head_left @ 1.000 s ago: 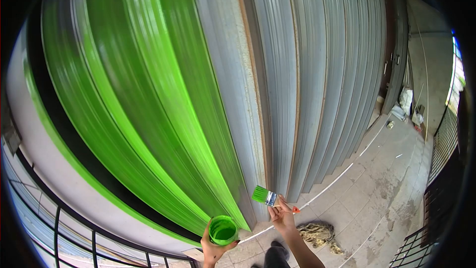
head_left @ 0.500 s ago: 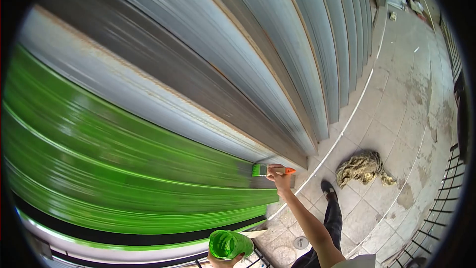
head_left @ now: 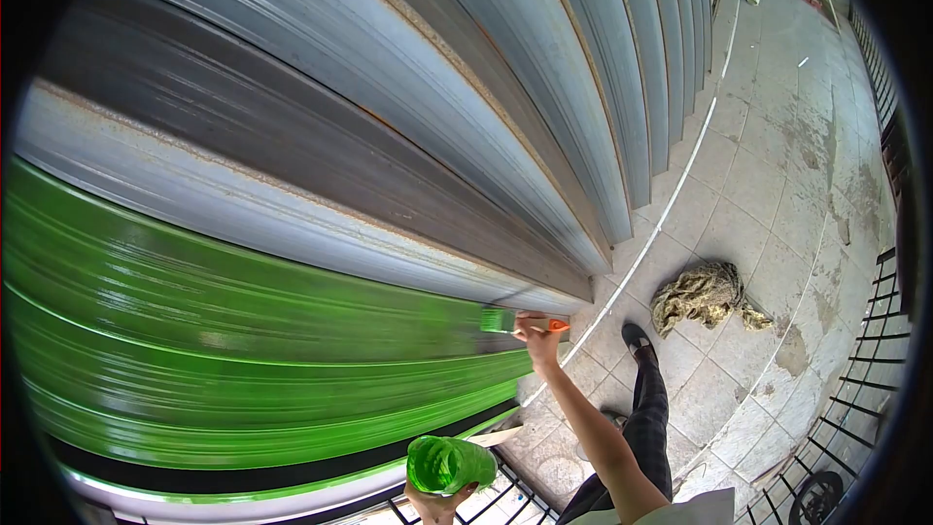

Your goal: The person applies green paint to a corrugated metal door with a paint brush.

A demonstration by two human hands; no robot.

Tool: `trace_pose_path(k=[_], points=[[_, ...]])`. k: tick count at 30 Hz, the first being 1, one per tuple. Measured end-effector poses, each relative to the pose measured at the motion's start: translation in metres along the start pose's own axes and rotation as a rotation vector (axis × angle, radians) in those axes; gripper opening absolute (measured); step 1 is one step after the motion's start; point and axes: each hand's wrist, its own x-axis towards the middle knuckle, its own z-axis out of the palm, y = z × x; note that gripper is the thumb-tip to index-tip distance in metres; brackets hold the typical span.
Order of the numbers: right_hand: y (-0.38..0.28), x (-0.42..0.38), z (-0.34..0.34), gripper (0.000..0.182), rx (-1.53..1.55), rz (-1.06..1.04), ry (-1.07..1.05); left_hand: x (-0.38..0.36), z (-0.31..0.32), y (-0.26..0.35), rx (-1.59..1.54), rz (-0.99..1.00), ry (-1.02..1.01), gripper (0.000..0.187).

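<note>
My right hand (head_left: 534, 328) is closed round the handle of a paintbrush (head_left: 499, 320). Its orange handle end points right, and its green-coated bristles touch the metal slat near the right end. Bare grey metal still shows around the bristles. Below, my left hand (head_left: 439, 503) grips a container of green paint (head_left: 439, 465) from beneath, with its mouth facing up. Wet green paint covers the wide corrugated metal panel (head_left: 243, 331) left of the brush. Above it runs an unpainted grey metal strip (head_left: 243, 219).
Several grey ribbed metal panels (head_left: 466, 97) fan out above. On the tiled floor (head_left: 719, 194) to the right lies a crumpled, stained cloth (head_left: 708, 297), near my shoe (head_left: 637, 338). Black metal railings (head_left: 855, 384) border the right side. A white line or cord (head_left: 671, 219) crosses the floor.
The brush and my right hand have shifted slightly left along the slat. The view has tilted a little, and a second shoe now shows.
</note>
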Motion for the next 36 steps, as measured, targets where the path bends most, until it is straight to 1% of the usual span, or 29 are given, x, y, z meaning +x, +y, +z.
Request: trace_pose_path(k=[2, 4, 6, 8, 11, 12, 15, 16, 19, 22, 23, 24, 25, 27, 28, 31, 33, 35, 36], points=[[0.005, 0.006, -0.006, 0.004, -0.039, -0.021, 0.032, 0.002, 0.003, 0.001, -0.024, 0.018, -0.002, 0.093], [-0.015, 0.004, 0.014, 0.004, -0.106, -0.007, 0.029, 0.003, 0.002, -0.001, -0.033, 0.018, -0.025, 0.092], [-0.041, -0.009, 0.062, 0.005, 0.010, -0.116, -0.115, 0.000, -0.003, -0.003, -0.010, 0.008, -0.037, 0.092], [-0.080, -0.024, 0.101, 0.008, 0.126, -0.111, -0.181, -0.002, -0.008, -0.006, 0.044, 0.002, -0.035, 0.091], [-0.112, -0.043, 0.116, 0.010, 0.241, -0.057, -0.199, -0.005, -0.010, -0.008, -0.026, 0.018, -0.042, 0.088], [-0.107, -0.045, 0.112, 0.010, 0.218, -0.070, -0.212, -0.005, -0.010, -0.008, -0.006, 0.005, -0.038, 0.087], [-0.048, -0.031, 0.077, 0.012, 0.193, -0.062, -0.123, -0.009, -0.011, -0.006, 0.049, -0.018, -0.039, 0.085], [-0.039, -0.030, 0.064, 0.011, 0.134, -0.033, -0.015, -0.010, -0.012, -0.006, 0.061, -0.010, -0.041, 0.084], [0.008, -0.008, 0.011, 0.009, 0.107, -0.102, 0.090, -0.017, -0.018, -0.011, 0.068, -0.011, -0.016, 0.083], [-0.005, -0.016, 0.009, 0.008, -0.073, -0.088, 0.136, -0.015, -0.018, -0.010, 0.040, 0.010, -0.021, 0.082], [-0.006, -0.018, 0.021, 0.008, 0.030, -0.144, 0.021, -0.017, -0.018, -0.010, 0.030, 0.015, -0.025, 0.082], [-0.006, -0.021, 0.041, 0.008, 0.130, -0.193, -0.092, -0.019, -0.019, -0.012, 0.024, -0.027, -0.005, 0.086], [-0.022, -0.030, 0.066, 0.008, 0.133, -0.225, -0.134, -0.020, -0.020, -0.015, 0.019, -0.066, 0.015, 0.091], [-0.070, -0.059, 0.115, 0.009, 0.157, -0.270, -0.201, -0.023, -0.017, -0.009, 0.022, -0.055, 0.027, 0.091], [-0.087, -0.069, 0.128, 0.010, 0.175, -0.282, -0.224, -0.024, -0.020, -0.011, 0.037, -0.052, 0.025, 0.090], [-0.105, -0.078, 0.131, 0.012, 0.300, -0.143, -0.231, -0.029, -0.028, -0.023, 0.064, -0.067, 0.022, 0.091], [-0.080, -0.075, 0.111, 0.012, 0.251, -0.069, -0.148, -0.029, -0.026, -0.019, 0.047, -0.075, 0.026, 0.092], [-0.040, -0.062, 0.071, 0.012, 0.165, -0.007, -0.072, -0.027, -0.022, -0.016, 0.046, -0.045, 0.025, 0.093], [-0.024, -0.056, 0.054, 0.012, 0.129, 0.008, 0.000, -0.027, -0.021, -0.014, 0.048, -0.031, 0.026, 0.093]])
